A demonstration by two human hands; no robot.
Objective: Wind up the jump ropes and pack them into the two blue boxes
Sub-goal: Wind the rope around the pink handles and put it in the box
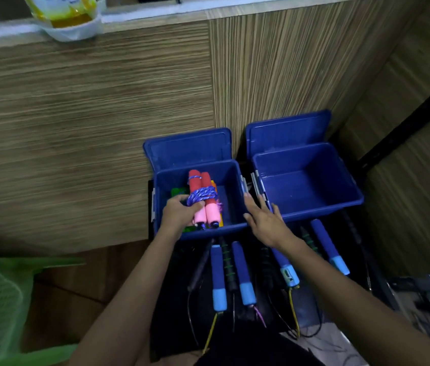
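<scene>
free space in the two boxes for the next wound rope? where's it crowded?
Right blue box: whole floor bare, wall to wall. Left blue box: only a bare strip along its right wall; the left hand holds the red-and-pink wound rope over green and orange items. Right hand hovers open between the boxes. Loose blue-handled ropes crowd the front.

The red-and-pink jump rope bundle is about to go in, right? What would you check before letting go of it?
1. Rope wound tight round the red-and-pink handles: ok.
2. Left hand grips the bundle: ok.
3. Bundle over the left blue box: ok.
4. Room left in that box: cannot tell; green and orange items lie beneath.
5. Right blue box open, nothing in it: ok.
6. Right hand free, fingers straight: ok.
</scene>
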